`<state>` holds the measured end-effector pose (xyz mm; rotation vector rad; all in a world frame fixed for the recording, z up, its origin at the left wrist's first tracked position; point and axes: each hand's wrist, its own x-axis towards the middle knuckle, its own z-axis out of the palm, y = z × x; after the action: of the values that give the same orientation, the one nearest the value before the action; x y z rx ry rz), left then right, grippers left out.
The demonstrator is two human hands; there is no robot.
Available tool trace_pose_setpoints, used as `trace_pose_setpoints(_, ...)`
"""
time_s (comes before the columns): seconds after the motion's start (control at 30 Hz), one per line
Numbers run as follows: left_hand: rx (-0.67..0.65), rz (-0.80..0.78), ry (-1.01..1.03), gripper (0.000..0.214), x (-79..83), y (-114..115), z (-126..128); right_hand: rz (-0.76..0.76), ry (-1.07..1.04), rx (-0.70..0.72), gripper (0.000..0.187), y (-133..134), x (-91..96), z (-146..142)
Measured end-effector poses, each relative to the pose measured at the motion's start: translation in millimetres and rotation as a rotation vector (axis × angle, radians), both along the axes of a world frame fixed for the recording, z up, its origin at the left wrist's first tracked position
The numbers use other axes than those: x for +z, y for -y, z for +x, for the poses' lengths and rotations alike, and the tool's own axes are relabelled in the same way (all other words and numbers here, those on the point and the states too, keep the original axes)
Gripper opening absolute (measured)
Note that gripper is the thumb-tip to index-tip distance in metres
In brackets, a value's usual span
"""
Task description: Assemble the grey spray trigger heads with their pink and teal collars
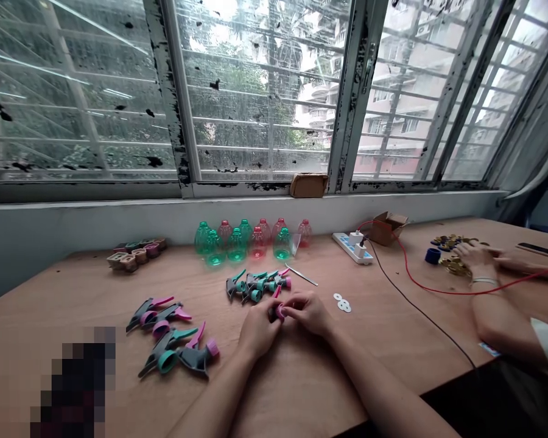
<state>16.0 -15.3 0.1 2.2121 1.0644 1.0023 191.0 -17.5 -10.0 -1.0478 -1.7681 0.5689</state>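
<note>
Both my hands (283, 319) are up close together over the desk (301, 389), and the left hand (258, 328) and right hand (308, 313) are both closed in a fingertip pinch on a small pink-and-dark plastic piece (278, 312). It's too small to make out exactly what it is, but it sits right between them. Just past my hands is a tight cluster of trigger sprayer heads (256, 286) in grey, teal and pink, and a looser bunch of the same sprayer heads (164, 344) lies off to the left. Behind those, there's a double row of green and pink clear plastic bottles (237, 240) against the wall, plus a thin metal rod (301, 275) lying on the desk and 3 little white washers (342, 302) near my right hand. Over on the right, a co-worker's hands (477, 258) are over a pile of brass-coloured bits (454, 264) next to a blue cap (433, 255), with a white power strip (352, 248) between us.
</note>
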Motion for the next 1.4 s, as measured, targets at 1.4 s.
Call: trace_pose_setpoints(1.4, 0.01, 0.076, -0.011, 0.033, -5.7, -3.0, 0.9, -0.008, 0.041, -0.029, 0.016, 0.9, -6.6, -4.9)
